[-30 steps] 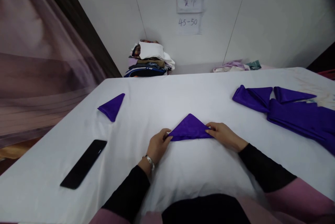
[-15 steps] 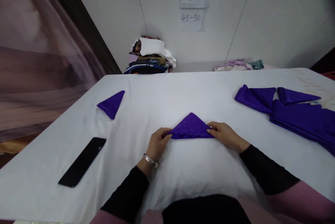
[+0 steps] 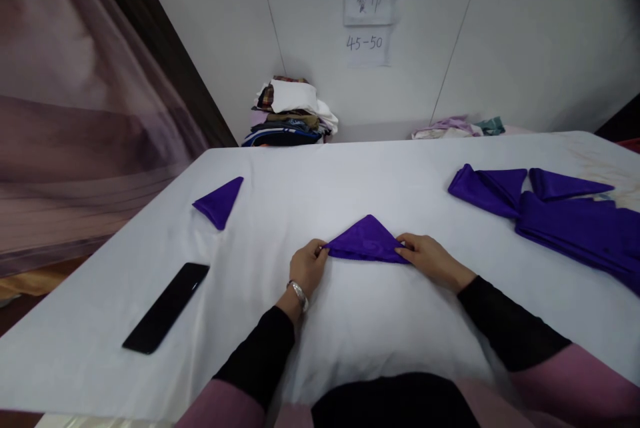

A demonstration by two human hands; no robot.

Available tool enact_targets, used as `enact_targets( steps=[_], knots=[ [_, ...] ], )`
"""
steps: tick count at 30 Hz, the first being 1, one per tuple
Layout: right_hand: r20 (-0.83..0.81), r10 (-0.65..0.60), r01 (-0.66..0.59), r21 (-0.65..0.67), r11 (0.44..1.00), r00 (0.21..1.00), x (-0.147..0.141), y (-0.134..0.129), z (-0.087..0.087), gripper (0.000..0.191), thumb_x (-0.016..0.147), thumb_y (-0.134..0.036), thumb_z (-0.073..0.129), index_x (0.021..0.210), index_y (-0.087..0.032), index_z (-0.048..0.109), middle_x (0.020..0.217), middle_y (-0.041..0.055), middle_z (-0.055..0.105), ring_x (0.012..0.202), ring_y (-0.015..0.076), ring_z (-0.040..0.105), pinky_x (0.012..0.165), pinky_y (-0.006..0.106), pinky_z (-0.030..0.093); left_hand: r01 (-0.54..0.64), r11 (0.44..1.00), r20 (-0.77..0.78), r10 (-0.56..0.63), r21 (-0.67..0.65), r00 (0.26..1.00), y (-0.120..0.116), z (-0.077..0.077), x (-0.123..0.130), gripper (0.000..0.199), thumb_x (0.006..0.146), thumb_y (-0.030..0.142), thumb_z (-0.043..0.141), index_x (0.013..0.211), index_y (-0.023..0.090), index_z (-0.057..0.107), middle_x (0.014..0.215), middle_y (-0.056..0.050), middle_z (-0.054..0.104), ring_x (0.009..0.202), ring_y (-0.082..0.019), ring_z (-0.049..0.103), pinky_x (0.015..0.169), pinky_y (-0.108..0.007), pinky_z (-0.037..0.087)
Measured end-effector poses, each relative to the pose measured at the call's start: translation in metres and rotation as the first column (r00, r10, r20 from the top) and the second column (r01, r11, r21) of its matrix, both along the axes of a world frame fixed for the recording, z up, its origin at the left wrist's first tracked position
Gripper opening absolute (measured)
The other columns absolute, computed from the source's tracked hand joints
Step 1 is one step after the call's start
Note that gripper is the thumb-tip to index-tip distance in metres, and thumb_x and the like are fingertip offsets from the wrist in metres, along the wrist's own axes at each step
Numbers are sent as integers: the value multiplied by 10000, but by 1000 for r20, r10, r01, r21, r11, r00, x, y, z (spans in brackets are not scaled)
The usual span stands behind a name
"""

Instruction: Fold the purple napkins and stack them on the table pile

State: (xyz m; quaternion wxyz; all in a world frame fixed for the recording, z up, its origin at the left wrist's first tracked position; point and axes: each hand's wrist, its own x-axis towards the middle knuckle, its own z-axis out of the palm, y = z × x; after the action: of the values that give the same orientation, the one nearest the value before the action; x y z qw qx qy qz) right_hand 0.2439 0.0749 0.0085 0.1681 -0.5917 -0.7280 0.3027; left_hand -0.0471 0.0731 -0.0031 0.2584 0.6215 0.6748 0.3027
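A purple cloth napkin [image 3: 367, 239], folded to a triangle, lies in front of me with its peak pointing away and its long edge toward my body. My left hand [image 3: 309, 267] pinches the left corner between thumb and fingers; a silver bracelet [image 3: 299, 295] circles that wrist. At the opposite corner, the thumb and fingers of my right hand [image 3: 427, 257] are closed on the cloth. Layers show along the near edge, slightly parted.
A folded purple triangle [image 3: 220, 203] and a black phone [image 3: 167, 308] lie on the left of the white-covered table [image 3: 320, 178]. Several purple cloths [image 3: 575, 228] are at the right. Behind the table are a clothes stack [image 3: 293, 115] and crumpled fabrics [image 3: 450, 127].
My left hand has shifted slightly up, its wrist turned, and the napkin's left corner is a little higher. The right hand stays nearly still. The whole view has tilted slightly.
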Motion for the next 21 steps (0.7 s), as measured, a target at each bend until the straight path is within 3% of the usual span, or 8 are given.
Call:
enact_targets(
  steps=[7, 15, 21],
  knots=[
    [6, -3, 3, 9, 1000, 1000, 0, 0, -1, 245, 812, -397, 484, 936, -231, 616, 726, 9, 627, 618, 163, 534, 552, 271, 341, 36, 998, 63, -34, -41, 997, 2, 5, 4, 352, 757, 263, 498, 1085, 282, 626, 561, 59, 622, 550, -136, 548, 544, -246, 380],
    [5, 4, -4, 1, 1000, 1000, -1, -1, 2, 244, 823, -394, 476, 947, -228, 604, 731, 10, 629, 623, 165, 540, 560, 272, 343, 92, 988, 246, -59, -121, 967, 7, 11, 11, 380, 749, 221, 435, 1065, 165, 639, 672, 5, 698, 454, -94, 517, 494, -236, 444],
    [23, 3, -3, 2, 1000, 1000, -1, -1, 3, 239, 827, -390, 479, 953, -230, 605, 756, 17, 641, 653, 175, 556, 569, 274, 349, 70, 990, 96, -59, -119, 994, 7, 13, 10, 349, 776, 216, 435, 1054, 186, 643, 739, -7, 706, 541, -121, 579, 547, -261, 457]
  ],
)
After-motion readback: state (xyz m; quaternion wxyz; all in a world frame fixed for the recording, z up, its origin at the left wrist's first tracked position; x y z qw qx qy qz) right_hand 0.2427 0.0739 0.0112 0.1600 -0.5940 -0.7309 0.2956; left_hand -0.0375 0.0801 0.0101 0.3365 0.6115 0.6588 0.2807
